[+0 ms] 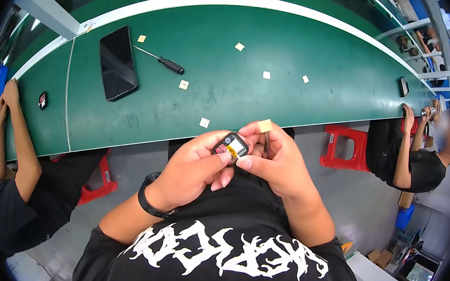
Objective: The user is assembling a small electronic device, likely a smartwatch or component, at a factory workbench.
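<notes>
Holding part-hidden device, screwdriver beside phone, squares, perhaps paper

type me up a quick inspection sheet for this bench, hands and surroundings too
Surface: green table, dark smudges visible
Job's things: small black device, yellow strip on its upward side
Clutter: phone-like black slab, black-handled screwdriver, scattered small pale squares
Grip: left hand holds the device, thumb on top; right hand is at its edge, with a pale yellow square by the fingers
Cables: nothing seen
Surroundings: one person to the left, another to the right; red stool nearby
</notes>
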`<state>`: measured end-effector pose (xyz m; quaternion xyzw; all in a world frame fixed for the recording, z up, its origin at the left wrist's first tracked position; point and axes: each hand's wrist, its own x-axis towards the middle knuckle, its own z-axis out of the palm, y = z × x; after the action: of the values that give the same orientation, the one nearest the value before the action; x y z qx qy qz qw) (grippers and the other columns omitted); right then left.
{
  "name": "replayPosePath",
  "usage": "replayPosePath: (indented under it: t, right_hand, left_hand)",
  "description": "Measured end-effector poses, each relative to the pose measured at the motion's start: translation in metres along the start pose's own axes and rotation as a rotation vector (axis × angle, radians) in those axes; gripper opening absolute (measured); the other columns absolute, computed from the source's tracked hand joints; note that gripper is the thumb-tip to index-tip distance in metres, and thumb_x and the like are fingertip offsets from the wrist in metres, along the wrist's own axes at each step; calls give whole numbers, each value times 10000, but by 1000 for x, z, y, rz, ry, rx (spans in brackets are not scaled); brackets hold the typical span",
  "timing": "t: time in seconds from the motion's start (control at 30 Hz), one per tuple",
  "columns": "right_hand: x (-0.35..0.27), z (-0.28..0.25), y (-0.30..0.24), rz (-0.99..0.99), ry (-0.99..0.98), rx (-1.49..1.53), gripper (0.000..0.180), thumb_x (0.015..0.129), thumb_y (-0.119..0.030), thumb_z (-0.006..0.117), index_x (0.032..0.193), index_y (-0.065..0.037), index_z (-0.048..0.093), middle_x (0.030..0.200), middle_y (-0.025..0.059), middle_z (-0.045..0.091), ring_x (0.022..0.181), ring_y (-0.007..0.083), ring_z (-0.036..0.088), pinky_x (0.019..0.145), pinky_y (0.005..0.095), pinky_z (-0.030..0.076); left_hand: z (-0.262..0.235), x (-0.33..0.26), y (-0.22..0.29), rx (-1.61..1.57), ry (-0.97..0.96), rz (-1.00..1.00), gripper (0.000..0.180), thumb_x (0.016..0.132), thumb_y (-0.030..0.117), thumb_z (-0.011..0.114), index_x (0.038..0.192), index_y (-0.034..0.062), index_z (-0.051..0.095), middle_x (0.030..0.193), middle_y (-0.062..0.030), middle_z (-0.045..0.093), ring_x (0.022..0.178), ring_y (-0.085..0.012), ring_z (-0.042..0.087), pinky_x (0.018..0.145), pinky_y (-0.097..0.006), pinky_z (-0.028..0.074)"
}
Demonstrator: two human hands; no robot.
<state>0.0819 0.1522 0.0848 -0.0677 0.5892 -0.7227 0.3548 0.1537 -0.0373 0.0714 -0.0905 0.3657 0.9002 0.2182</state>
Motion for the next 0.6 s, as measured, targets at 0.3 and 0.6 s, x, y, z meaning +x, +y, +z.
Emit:
replayPosePath:
  t: [0.3,0.6]
  right_hand:
    - [4,-2,-11,61,37,-7,217,922,-52,719,1127,-19,657,897,-21,618,789,38,550,701,205,450]
    - [-2,-46,-15,14,210,57,175,945,-96,672,1096,-15,637,790,29,606,524,32,383,475,202,291]
  left_hand:
    - [-22,-7,21,413,363,364,341,1014,52,548,1340,-44,517,997,-111,674,690,-80,582,567,-201,469]
    - [-112,-64,100,600,875,696,351,1019,93,566,1354,-12,543,1040,-124,695,702,-50,567,627,-194,479]
